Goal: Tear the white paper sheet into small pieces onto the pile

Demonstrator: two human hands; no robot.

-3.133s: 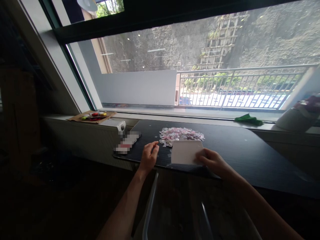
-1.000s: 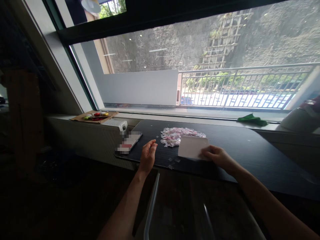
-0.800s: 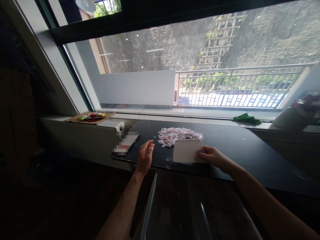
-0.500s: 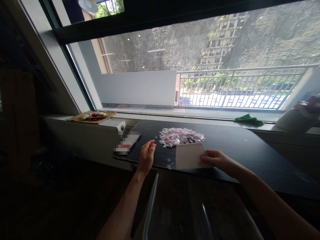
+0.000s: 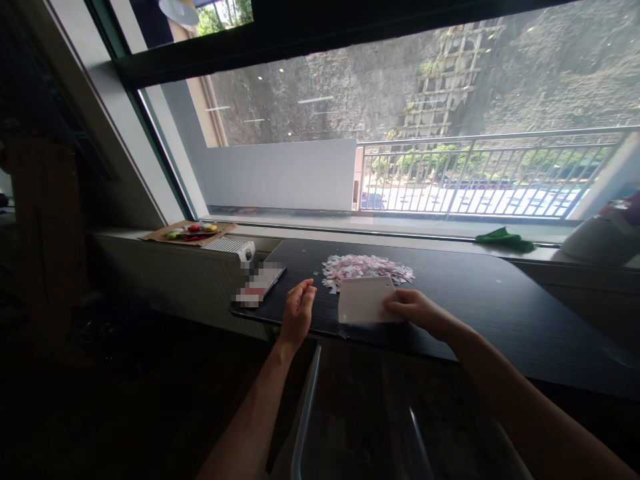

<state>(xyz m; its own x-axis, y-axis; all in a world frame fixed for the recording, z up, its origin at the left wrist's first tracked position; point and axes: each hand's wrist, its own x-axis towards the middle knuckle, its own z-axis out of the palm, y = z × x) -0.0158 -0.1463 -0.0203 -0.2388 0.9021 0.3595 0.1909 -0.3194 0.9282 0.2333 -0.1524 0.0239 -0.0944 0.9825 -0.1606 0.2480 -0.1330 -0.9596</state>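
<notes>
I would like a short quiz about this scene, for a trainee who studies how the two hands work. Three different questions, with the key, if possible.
1. Fill in the blank: on the black table, the small pale and pinkish scraps lie in a ____.
2. True or false: the left hand holds the white flat piece.
3. Where does the crumpled green item lie?
a) on the black table
b) on the windowsill
c) in the right hand

Key: 1. heap; 2. false, the right hand holds it; 3. b

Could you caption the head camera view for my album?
Right hand holding a white card before paper scraps, left hand nearby.
</notes>
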